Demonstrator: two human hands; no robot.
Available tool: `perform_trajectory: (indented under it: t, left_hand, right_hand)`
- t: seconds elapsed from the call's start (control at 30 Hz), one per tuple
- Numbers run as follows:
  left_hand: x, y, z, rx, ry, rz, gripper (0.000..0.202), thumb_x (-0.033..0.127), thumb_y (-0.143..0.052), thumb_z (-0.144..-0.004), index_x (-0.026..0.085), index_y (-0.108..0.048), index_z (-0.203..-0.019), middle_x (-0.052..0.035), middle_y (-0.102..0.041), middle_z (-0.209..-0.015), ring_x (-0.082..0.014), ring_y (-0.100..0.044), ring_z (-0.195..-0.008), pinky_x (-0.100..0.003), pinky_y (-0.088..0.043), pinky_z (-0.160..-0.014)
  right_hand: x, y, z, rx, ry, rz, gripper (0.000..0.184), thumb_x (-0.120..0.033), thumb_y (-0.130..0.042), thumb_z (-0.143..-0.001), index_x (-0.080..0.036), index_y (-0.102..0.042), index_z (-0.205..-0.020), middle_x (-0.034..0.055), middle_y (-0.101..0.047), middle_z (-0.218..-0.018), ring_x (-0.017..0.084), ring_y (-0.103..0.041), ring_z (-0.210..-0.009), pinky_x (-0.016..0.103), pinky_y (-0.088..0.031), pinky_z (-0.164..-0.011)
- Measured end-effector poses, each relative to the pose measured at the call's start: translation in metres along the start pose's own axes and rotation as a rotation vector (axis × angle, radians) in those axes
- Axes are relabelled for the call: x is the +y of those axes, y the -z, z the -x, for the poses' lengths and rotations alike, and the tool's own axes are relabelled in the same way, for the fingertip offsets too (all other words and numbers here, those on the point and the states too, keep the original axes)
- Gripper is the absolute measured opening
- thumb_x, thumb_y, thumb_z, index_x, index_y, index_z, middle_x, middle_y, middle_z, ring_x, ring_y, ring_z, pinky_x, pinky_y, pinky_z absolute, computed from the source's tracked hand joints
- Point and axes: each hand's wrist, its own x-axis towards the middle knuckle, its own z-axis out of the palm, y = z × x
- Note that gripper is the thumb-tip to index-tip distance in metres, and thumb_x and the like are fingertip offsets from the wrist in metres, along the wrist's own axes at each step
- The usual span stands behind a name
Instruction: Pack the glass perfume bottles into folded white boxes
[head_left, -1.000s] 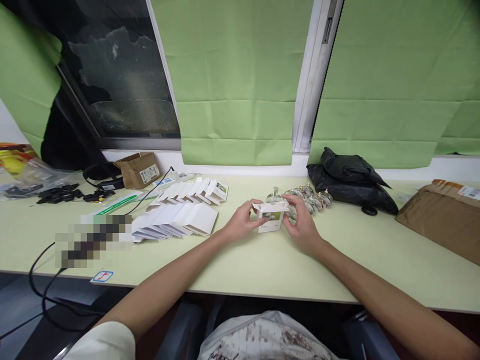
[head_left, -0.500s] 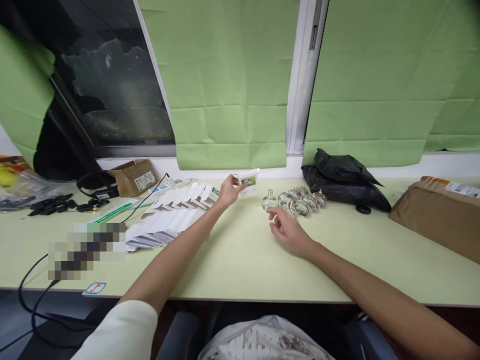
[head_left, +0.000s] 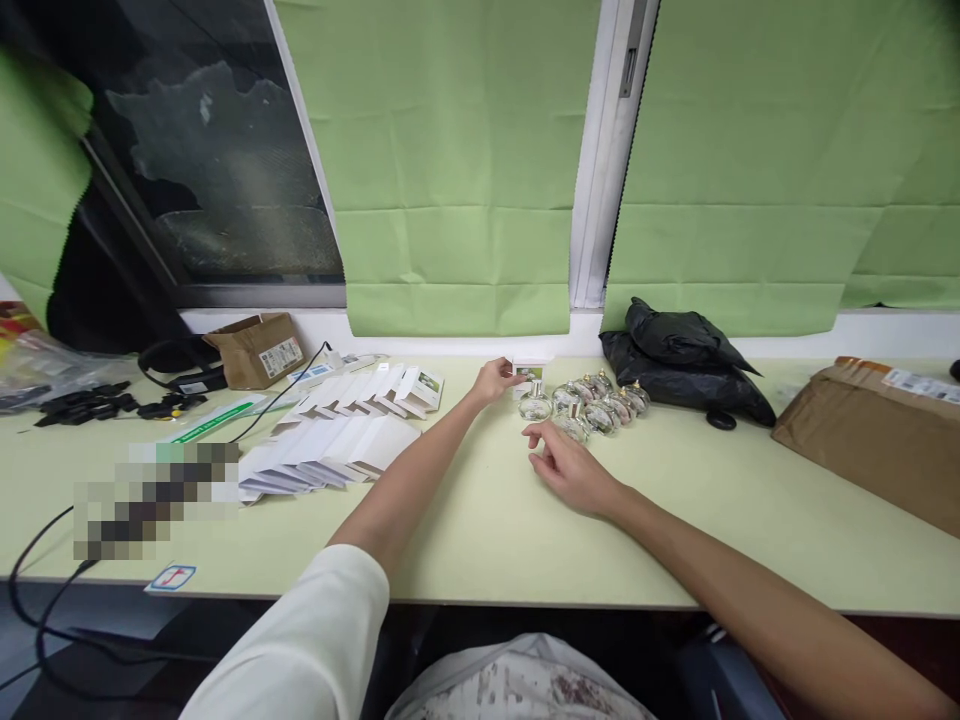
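Here, left hand (head_left: 495,381) clamped on small box (head_left: 530,373), right hand (head_left: 571,466) open, empty, beside bottles (head_left: 592,407).

pale green table (head_left: 480,530), green blinds (head_left: 450,170), dark window (head_left: 217,180), white window frame (head_left: 596,150)

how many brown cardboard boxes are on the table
2. The left cardboard box stands open at the back; the right cardboard box lies far right, partly out of frame.

Pale green table (head_left: 487,520), green blinds (head_left: 450,200), white box (head_left: 529,372), black bag (head_left: 690,360)
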Motion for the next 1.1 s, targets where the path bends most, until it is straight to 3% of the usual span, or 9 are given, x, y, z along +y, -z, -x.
perform_trajectory:
  t: [0.1, 0.23, 0.33, 0.47, 0.63, 0.73, 0.83, 1.0, 1.1]
  left_hand:
    - [0.006, 0.002, 0.006, 0.012, 0.023, -0.016, 0.072, 0.031, -0.088, -0.073, 0.008, -0.059, -0.135, -0.0222, -0.068, -0.128, -0.0285, -0.068, -0.104, -0.039, -0.055, -0.088]
    - [0.019, 0.033, 0.016, -0.011, 0.071, -0.159, 0.118, 0.037, -0.089, -0.073, 0.020, -0.017, -0.166, -0.0247, -0.038, -0.163, -0.0354, -0.056, -0.135, -0.041, -0.054, -0.099]
    - [0.027, 0.071, 0.037, 0.037, 0.108, -0.627, 0.107, 0.041, -0.077, -0.086, 0.016, -0.011, -0.167, -0.0252, -0.032, -0.167, -0.0395, -0.035, -0.153, -0.051, -0.034, -0.120]
    - [0.027, 0.096, 0.078, 0.051, 0.295, -1.200, 0.078, 0.049, -0.045, -0.103, -0.001, -0.027, -0.160, -0.0356, -0.030, -0.163, -0.0498, -0.014, -0.158, -0.066, -0.012, -0.123]
    - [0.023, 0.084, 0.111, -0.113, 0.306, -1.193, 0.065, 0.057, -0.050, -0.100, 0.008, -0.059, -0.141, -0.0274, -0.062, -0.142, -0.0495, -0.036, -0.149, -0.067, -0.014, -0.123]
    - [0.023, 0.076, 0.115, -0.085, 0.236, -1.192, 0.057, 0.052, -0.045, -0.103, 0.017, -0.056, -0.147, -0.0218, -0.050, -0.157, -0.0448, -0.029, -0.154, -0.065, -0.010, -0.124]
    - [0.019, 0.071, 0.117, 0.075, 0.228, -1.177, 0.061, 0.047, -0.056, -0.099, 0.011, -0.055, -0.148, -0.0267, -0.035, -0.165, -0.0507, -0.014, -0.157, -0.068, -0.002, -0.123]
    - [0.009, 0.062, 0.122, 0.083, 0.241, -1.073, 0.068, 0.057, -0.064, -0.092, 0.006, -0.065, -0.137, -0.0320, -0.055, -0.148, -0.0566, -0.014, -0.155, -0.072, 0.000, -0.120]
    - [0.008, 0.061, 0.122, 0.130, 0.172, -1.064, 0.066, 0.056, -0.062, -0.094, 0.008, -0.063, -0.140, -0.0296, -0.050, -0.153, -0.0548, -0.010, -0.156, -0.071, 0.001, -0.121]
  right_hand:
    - [-0.002, 0.001, 0.001, -0.022, -0.006, -0.013, 0.035, -0.024, -0.047, -0.101, -0.028, -0.044, -0.136, 0.0027, -0.058, -0.117, 0.013, -0.057, -0.070, 0.033, -0.047, -0.077]
    - [-0.003, 0.001, 0.003, -0.036, -0.028, -0.027, 0.038, -0.026, -0.047, -0.102, -0.029, -0.041, -0.140, 0.0031, -0.057, -0.118, 0.013, -0.056, -0.071, 0.033, -0.048, -0.076]
    - [0.000, 0.000, 0.002, -0.030, -0.032, -0.020, 0.040, -0.027, -0.047, -0.102, -0.029, -0.041, -0.142, 0.0033, -0.057, -0.116, 0.013, -0.057, -0.071, 0.034, -0.048, -0.076]
    - [0.004, -0.004, 0.001, -0.030, -0.028, -0.012, 0.043, -0.028, -0.048, -0.102, -0.029, -0.040, -0.144, 0.0039, -0.059, -0.115, 0.014, -0.057, -0.069, 0.035, -0.048, -0.075]
    - [0.008, -0.006, 0.002, -0.039, -0.031, -0.017, 0.043, -0.028, -0.048, -0.101, -0.029, -0.040, -0.144, 0.0039, -0.059, -0.116, 0.014, -0.058, -0.069, 0.034, -0.049, -0.074]
    - [0.009, -0.006, 0.003, -0.036, -0.037, -0.018, 0.042, -0.029, -0.048, -0.102, -0.028, -0.040, -0.143, 0.0042, -0.059, -0.116, 0.014, -0.057, -0.069, 0.034, -0.049, -0.073]
    - [0.010, -0.006, 0.003, -0.040, -0.038, -0.018, 0.042, -0.031, -0.048, -0.103, -0.028, -0.040, -0.144, 0.0048, -0.059, -0.115, 0.014, -0.057, -0.069, 0.035, -0.049, -0.073]
    - [0.014, -0.008, 0.003, -0.033, -0.048, -0.026, 0.043, -0.033, -0.048, -0.103, -0.027, -0.041, -0.145, 0.0053, -0.060, -0.115, 0.014, -0.057, -0.069, 0.035, -0.050, -0.072]
    - [0.015, -0.008, 0.004, -0.032, -0.059, -0.027, 0.043, -0.033, -0.048, -0.103, -0.027, -0.041, -0.145, 0.0049, -0.060, -0.114, 0.014, -0.057, -0.069, 0.035, -0.050, -0.072]
